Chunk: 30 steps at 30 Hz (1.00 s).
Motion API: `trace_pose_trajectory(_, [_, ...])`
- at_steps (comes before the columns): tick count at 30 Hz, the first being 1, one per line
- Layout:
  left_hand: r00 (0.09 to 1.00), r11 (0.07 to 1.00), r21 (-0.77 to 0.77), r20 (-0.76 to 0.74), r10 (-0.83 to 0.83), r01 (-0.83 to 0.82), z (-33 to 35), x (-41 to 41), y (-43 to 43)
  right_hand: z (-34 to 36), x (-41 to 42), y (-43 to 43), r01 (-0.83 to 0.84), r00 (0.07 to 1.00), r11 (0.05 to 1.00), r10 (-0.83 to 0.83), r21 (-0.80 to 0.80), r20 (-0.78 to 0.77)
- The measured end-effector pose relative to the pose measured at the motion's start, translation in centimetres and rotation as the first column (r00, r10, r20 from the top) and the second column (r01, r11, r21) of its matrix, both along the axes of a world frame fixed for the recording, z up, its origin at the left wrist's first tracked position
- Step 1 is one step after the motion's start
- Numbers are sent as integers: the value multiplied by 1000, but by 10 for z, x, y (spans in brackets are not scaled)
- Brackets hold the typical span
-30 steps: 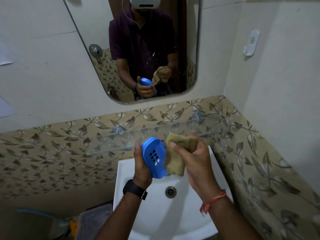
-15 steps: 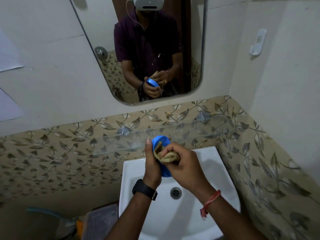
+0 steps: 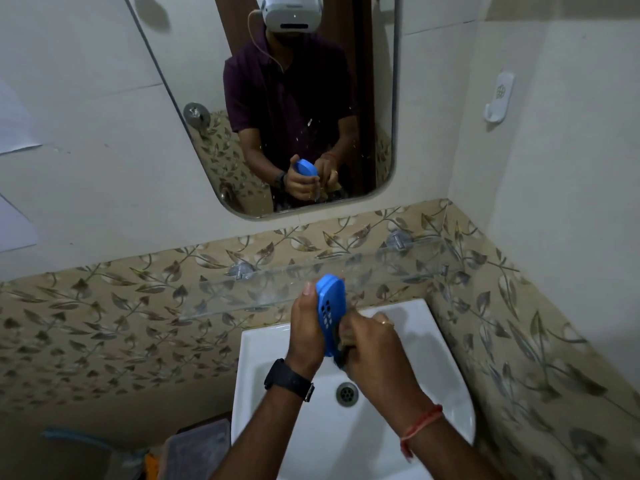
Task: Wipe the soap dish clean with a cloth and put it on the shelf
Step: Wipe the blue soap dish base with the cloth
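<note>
Item — soap dish [image 3: 330, 311]: blue plastic, oval, slotted with drain holes. Held on edge over the basin [image 3: 446, 403], long axis running near-to-far, its far end tipped up toward the shelf [image 3: 363, 271]. The holed face turns toward my left hand.

Left hand [image 3: 306, 336]: wrapped closed around the dish's left side, thumb lying up along the rim. A black watch [image 3: 289, 379] sits on this wrist.

Right hand [image 3: 372, 344]: bunched closed on the cloth [image 3: 346, 339], pressing it against the dish's right side. Only a small olive-brown fold of cloth shows between my fingers and the plastic; the rest is hidden.

Shelf: clear glass, on two metal brackets, fixed to the leaf-patterned tile just beyond the dish's far end and a little above the basin rim. Nothing stands on the part I can see.

Key relation: the dish lies directly between my hands, and the shelf lies straight ahead on its far side. My judgement — wiping is under way, placement not yet done. The left hand already carries the dish, so it is the one placed to lay it flat on the glass.
</note>
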State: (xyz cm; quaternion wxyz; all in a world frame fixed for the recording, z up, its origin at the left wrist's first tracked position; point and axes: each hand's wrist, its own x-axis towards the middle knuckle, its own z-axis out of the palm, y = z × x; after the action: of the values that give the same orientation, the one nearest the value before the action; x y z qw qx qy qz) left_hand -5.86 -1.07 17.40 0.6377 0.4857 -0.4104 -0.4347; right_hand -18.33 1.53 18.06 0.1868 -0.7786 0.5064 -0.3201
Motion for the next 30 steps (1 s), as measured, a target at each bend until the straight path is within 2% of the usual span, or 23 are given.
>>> trace_pose_trajectory(1, [999,1000,-23,39,-2,3,-2,-1,1,-1,-2,0,-32,999,997,31,73,21])
trace_pose_trajectory(3, [1000,999,-47,17,8,-7,-7,-1,2,4,-8,-2,-125,976,958,72,257,206])
trace_pose_trajectory(7, [995,998,-54,-97,28,-34,-7,1,3,20,-11,-9,-290,839,843,-4,453,544])
trace_pose_trajectory(10, [989,997,-34,-132,-69,65,-4,-9,6,32,-6,-16,-464,572,755,-144,463,808])
trace_pose_trajectory(12, [973,993,-37,-195,-120,115,-2,-12,7,38,0,-18,-522,381,726,-272,448,884])
trace_pose_trajectory(14, [978,993,-62,-180,-108,98,-2,-8,5,35,5,-18,-492,187,738,-429,462,884])
trace_pose_trajectory(15, [983,995,-72,-165,-83,72,-2,-5,5,32,6,-19,-429,104,762,-492,486,864])
trace_pose_trajectory(16, [986,997,-58,-156,-61,53,-2,-3,6,28,4,-20,-316,59,798,-523,513,850])
trace_pose_trajectory(17, [989,999,-38,-144,-37,32,-2,0,7,24,1,-22,-179,57,839,-512,513,857])
trace_pose_trajectory(18, [991,999,-29,-128,-26,22,-2,1,8,23,-2,-25,-65,106,883,-458,465,883])
trace_pose_trajectory(19, [995,1000,-24,-101,-23,20,-2,2,10,22,-4,-26,-2,202,927,-367,376,908])
trace_pose_trajectory(21, [994,999,-28,-107,-24,22,-1,0,12,21,3,-23,-17,465,980,-167,197,869])
trace_pose_trajectory(23, [984,999,-40,-172,-36,30,-3,-3,13,15,18,-11,-89,643,991,-17,97,766])
trace_pose_trajectory(27, [975,998,-57,-221,-7,-6,-5,9,11,-7,13,-3,-240,757,971,175,18,630])
trace_pose_trajectory(30, [971,998,-59,-238,14,-29,-5,24,11,-19,-20,-17,-376,832,911,250,172,495])
